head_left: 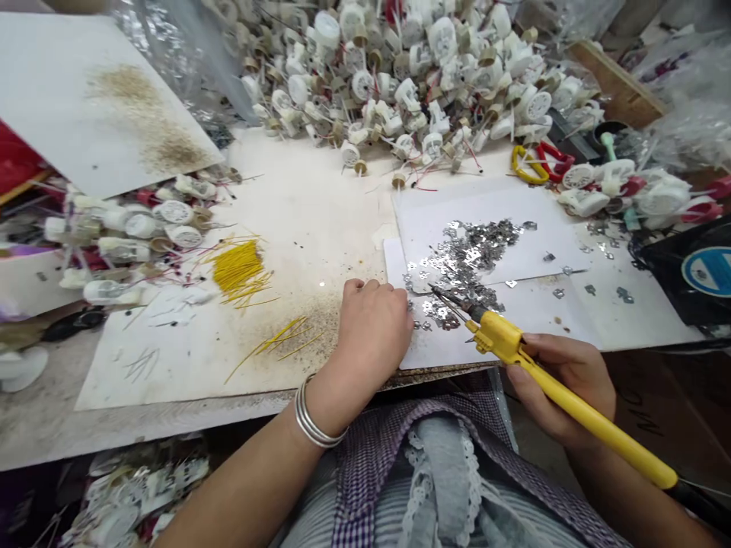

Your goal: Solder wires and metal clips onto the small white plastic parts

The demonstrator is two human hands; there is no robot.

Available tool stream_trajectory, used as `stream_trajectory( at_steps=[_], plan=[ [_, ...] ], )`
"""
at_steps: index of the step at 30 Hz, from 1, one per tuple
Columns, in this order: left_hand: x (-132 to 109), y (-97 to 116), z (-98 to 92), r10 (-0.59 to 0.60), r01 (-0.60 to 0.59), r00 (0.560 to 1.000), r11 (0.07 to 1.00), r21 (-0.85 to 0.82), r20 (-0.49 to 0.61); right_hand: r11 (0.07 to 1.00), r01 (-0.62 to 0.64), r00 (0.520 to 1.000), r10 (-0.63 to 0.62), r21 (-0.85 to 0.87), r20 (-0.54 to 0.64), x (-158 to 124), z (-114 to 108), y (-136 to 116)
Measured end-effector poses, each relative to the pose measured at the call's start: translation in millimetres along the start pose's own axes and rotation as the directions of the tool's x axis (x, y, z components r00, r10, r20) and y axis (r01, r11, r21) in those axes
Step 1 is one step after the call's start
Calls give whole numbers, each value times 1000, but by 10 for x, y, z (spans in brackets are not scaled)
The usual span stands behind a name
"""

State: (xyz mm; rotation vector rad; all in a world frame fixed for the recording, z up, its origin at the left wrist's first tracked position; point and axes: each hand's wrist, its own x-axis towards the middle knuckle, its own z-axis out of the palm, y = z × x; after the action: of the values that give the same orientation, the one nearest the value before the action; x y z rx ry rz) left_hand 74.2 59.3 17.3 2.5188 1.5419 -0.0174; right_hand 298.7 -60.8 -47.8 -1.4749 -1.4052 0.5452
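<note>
My right hand (571,380) is wrapped round the handle of a yellow soldering iron (505,335). Its dark tip points left over a heap of small shiny metal tabs (474,259) on white paper. My left hand (374,323) rests at the left edge of this paper, back of the hand up and fingers curled in. Whatever those fingers hold, if anything, is hidden under the hand. Left of it lie a few loose yellow wires (279,339). A thick bundle of cut yellow wires (238,268) sits farther left on the board.
A large pile of white plastic motor-like assemblies (400,76) fills the back, with more assemblies (165,217) at left. Scissors with yellow handles (528,166) and red handles (553,161) lie back right. A black object with a blue label (708,268) stands at the right edge.
</note>
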Motion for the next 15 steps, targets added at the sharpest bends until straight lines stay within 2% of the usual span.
stream_trajectory(
  at_steps=[2, 4, 7, 8, 12, 15],
  plan=[
    [-72, -54, -56, -54, 52, 998, 992, -111, -18, 1000, 15, 999, -14, 27, -33, 29, 60, -32],
    [-172, -138, -133, -117, 103, 992, 959, -263, -38, 996, -19, 998, 24, 88, -56, 73, 128, -107],
    [-393, -324, -281, -195, 125, 977, 846, -519, -84, 971, -142, 988, 152, 191, -41, 166, 243, -289],
    [-494, -401, -342, -224, 125, 970, 789, -601, -92, 962, -193, 981, 195, 192, 8, 196, 284, -352],
    [-1068, -756, -647, -370, 171, 928, 545, -821, -52, 950, -273, 961, 264, 150, 77, 255, 445, -490],
    [-1685, -1087, -848, -481, 301, 876, 460, -836, 51, 954, -277, 960, 267, 119, 89, 242, 534, -496]
  ],
)
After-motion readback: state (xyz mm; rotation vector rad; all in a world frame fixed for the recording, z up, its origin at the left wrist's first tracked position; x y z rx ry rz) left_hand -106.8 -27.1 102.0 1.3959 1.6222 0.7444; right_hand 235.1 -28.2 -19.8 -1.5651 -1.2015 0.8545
